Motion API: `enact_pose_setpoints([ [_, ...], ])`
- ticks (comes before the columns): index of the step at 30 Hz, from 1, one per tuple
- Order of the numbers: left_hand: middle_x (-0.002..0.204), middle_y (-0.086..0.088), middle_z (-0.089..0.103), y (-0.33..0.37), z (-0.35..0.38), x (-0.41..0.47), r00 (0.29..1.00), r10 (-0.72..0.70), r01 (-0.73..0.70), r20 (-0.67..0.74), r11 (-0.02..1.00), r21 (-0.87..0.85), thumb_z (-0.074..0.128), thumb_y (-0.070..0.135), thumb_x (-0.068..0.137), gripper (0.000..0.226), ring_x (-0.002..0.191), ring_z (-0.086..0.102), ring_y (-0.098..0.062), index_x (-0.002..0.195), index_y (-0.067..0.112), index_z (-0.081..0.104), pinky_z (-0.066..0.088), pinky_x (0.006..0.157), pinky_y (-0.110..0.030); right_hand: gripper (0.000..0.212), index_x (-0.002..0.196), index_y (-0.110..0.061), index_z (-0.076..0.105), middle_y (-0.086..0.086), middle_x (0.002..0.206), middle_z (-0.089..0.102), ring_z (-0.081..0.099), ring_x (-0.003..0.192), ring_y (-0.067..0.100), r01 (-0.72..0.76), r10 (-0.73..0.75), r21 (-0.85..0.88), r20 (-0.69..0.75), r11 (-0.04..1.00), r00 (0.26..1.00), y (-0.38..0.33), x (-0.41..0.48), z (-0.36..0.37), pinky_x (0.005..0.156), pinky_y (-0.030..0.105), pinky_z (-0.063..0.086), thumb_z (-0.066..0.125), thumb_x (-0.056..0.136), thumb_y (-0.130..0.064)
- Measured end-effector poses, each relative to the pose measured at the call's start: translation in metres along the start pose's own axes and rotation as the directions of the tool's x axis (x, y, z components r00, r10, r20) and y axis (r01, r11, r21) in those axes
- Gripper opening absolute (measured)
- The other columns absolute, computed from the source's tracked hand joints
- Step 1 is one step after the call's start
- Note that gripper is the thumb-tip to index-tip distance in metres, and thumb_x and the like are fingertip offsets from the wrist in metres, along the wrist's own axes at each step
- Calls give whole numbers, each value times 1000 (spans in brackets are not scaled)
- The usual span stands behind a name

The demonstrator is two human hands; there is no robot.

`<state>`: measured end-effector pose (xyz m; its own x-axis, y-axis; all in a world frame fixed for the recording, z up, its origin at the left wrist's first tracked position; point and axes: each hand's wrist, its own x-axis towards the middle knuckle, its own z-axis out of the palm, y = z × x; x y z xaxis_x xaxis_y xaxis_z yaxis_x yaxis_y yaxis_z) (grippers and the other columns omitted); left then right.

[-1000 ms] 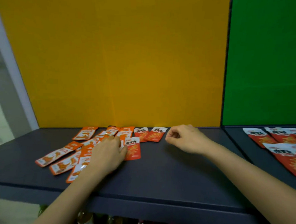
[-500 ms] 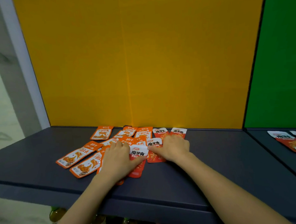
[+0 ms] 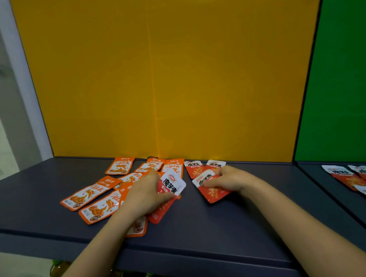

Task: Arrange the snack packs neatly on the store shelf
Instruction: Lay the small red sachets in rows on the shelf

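Several orange snack packs (image 3: 91, 192) lie scattered on the left of the dark shelf (image 3: 204, 229). My left hand (image 3: 145, 193) grips a red-and-white pack (image 3: 172, 185), lifting its white end off the pile. My right hand (image 3: 229, 178) pinches another red-and-white pack (image 3: 213, 193) that lies on the shelf just right of it. Two more red-and-white packs (image 3: 195, 168) rest against the yellow back panel behind my right hand. An orange pack (image 3: 138, 226) lies partly hidden under my left wrist.
A yellow back panel (image 3: 174, 74) closes the shelf bay. To the right, a green-backed bay (image 3: 345, 75) holds several larger red-and-white packs (image 3: 349, 176). Bottles (image 3: 57, 270) stand on the level below. A white upright (image 3: 18, 84) borders the left side.
My right hand moved left from bare shelf onto a red-and-white pack and pulled it right. My left hand took hold of another red-and-white pack and raised its end.
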<state>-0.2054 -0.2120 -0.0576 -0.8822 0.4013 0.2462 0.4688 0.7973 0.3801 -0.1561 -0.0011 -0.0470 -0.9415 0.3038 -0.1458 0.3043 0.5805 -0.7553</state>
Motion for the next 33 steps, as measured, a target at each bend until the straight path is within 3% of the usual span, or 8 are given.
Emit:
enact_pose_setpoints([
  [3,110,-10,60,12,-8,10,998,-15,4,-64,985,-172,70,36,78,38,103,56,-27,99,14,47,42,80,-34,22,69,-19,52,2,77,64,57,65,10,46,-3,237,-178,970,984,8,5,-12,63,21,45,64,87,-20],
  [5,110,-10,63,25,-9,24,996,-51,23,-75,940,-341,72,30,79,38,103,58,-27,105,10,54,42,77,-31,19,70,-19,57,9,95,70,65,80,19,54,45,310,-303,949,952,15,18,-16,76,30,51,64,87,-21],
  [7,107,-10,65,40,-2,45,995,-90,60,-39,873,-485,71,27,79,32,101,61,-29,102,9,59,47,79,-32,10,82,-16,64,11,107,70,66,98,26,26,111,341,-375,940,920,21,32,-17,91,38,51,65,85,-26],
  [9,109,-15,68,52,11,68,992,-125,104,1,820,-563,70,27,80,30,100,64,-30,101,6,63,51,87,-38,30,104,-10,66,12,112,68,63,104,29,-30,173,328,-416,944,893,25,46,-15,93,39,50,65,82,-31],
  [13,119,-18,63,65,42,101,978,-208,180,1,845,-503,67,29,82,46,109,60,-33,116,-1,57,48,89,-38,51,122,-7,54,13,124,61,58,113,31,-94,226,284,-478,954,849,16,53,-6,94,37,47,63,82,-37],
  [21,136,-21,42,64,73,112,987,-157,155,-46,987,-39,50,40,90,60,127,35,-33,128,-4,37,29,105,-36,56,127,-3,42,15,134,50,47,124,32,-198,155,-12,-576,980,802,20,64,5,100,40,39,56,89,-41],
  [29,131,-21,51,70,76,123,967,-244,256,77,908,-333,70,32,79,65,125,44,-35,125,-2,39,41,98,-40,60,126,-4,42,15,132,54,49,123,33,-191,137,-57,-500,980,855,11,73,10,99,38,37,60,85,-44],
  [33,116,-18,64,66,75,126,966,-226,258,125,814,-521,75,19,74,50,105,62,-31,115,-1,56,51,89,-40,56,127,-3,39,16,134,49,49,123,34,-149,144,28,-481,988,865,7,73,8,94,36,42,62,86,-34],
])
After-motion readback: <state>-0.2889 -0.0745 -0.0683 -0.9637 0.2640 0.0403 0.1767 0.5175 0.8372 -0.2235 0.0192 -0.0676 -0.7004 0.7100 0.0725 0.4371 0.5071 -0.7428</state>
